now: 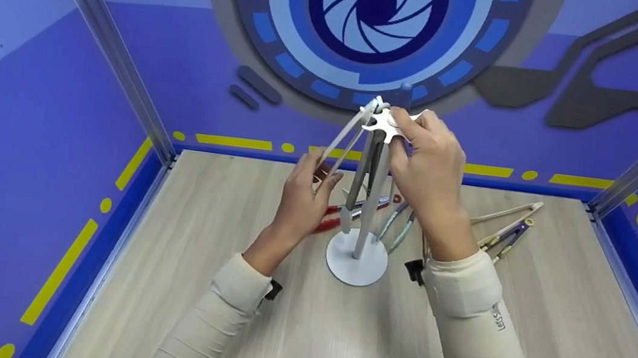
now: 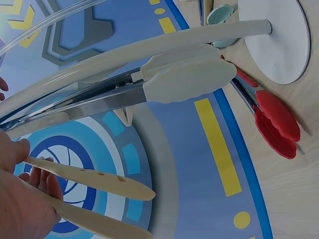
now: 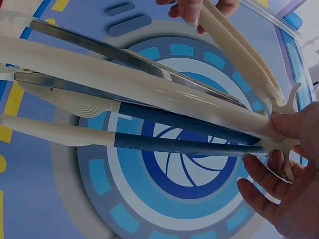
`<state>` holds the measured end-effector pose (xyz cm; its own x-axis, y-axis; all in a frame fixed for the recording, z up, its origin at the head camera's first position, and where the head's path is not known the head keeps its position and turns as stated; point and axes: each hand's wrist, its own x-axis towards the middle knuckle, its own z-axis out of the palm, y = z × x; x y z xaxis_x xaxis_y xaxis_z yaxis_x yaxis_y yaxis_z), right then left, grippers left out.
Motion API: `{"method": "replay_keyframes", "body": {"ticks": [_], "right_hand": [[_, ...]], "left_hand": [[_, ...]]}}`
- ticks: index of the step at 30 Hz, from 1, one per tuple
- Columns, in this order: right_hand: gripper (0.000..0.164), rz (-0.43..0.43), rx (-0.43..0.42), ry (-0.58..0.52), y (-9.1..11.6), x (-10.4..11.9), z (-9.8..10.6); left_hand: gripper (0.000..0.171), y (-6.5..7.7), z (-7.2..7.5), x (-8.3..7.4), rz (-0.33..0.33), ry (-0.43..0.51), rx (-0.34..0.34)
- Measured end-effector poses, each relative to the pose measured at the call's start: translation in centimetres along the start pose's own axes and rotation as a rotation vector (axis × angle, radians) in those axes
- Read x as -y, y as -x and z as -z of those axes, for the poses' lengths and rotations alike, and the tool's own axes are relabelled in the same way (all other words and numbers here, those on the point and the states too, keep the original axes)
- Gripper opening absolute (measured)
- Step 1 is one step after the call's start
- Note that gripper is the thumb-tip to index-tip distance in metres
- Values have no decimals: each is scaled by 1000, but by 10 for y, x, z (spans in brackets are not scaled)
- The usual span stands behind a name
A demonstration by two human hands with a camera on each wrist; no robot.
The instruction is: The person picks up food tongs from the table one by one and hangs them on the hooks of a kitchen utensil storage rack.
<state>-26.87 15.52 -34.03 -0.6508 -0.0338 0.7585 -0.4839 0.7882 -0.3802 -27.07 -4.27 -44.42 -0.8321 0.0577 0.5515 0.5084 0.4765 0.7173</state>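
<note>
A white stand with a round base (image 1: 354,271) and a star-shaped hook top (image 1: 386,125) rises from the table. My right hand (image 1: 433,162) grips the hook top between thumb and fingers. With my left hand (image 1: 304,198) I hold a pair of cream tongs (image 2: 94,181) by its arms, left of the pole. Its joined end (image 3: 271,94) is up at a hook; whether it hangs there I cannot tell. Steel tongs with pale tips (image 2: 187,79) hang along the pole. Blue-handled tongs with cream tips (image 3: 187,144) hang behind it.
Red-tipped tongs (image 2: 276,114) lie on the table behind the base, beside teal tongs (image 1: 401,228). Farther right lie pale slim tongs (image 1: 510,211) and purple-and-yellow tongs (image 1: 508,235). Blue panels (image 1: 151,61) with metal posts (image 1: 107,43) enclose the table's back and sides.
</note>
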Motion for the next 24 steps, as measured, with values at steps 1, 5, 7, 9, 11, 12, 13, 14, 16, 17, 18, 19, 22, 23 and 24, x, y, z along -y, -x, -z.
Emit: {"method": "replay_keyframes", "body": {"ticks": [1,5,7,9,11,12,13,14,16,17,18,19,22,23,24], "right_hand": [[32,0,-1,-2,0,0,0],[33,-8,2,-9,0,-1,0],[33,-12,4,-8,1,0,0],[33,-14,7,-5,1,0,1],[32,-17,9,-3,1,1,0],[32,-19,10,-4,1,1,0],[32,-21,13,-5,1,1,0],[32,-22,13,-5,1,2,0],[32,-24,14,-8,2,2,0],[31,-23,15,-9,2,2,0],[31,-22,15,-11,2,2,0],[31,-19,15,-11,2,2,0],[30,-15,11,-15,2,2,-1],[30,-13,8,-16,2,2,-1],[30,-13,4,-16,2,2,-1]], "left_hand": [[42,0,-1,0,0,-1,5],[45,2,-3,0,6,-8,19],[46,2,-4,0,12,-8,22],[47,3,-4,0,21,-8,28],[47,4,-5,0,33,-10,40],[47,4,-6,0,40,-9,46],[47,5,-7,0,47,-11,54],[47,5,-8,0,52,-10,63],[45,6,-12,1,62,-3,82],[44,6,-14,1,64,7,94],[43,6,-17,1,67,17,104],[42,6,-19,1,68,30,116],[40,7,-26,0,76,74,152],[39,7,-28,0,80,84,161],[38,6,-30,0,83,89,166]]}}
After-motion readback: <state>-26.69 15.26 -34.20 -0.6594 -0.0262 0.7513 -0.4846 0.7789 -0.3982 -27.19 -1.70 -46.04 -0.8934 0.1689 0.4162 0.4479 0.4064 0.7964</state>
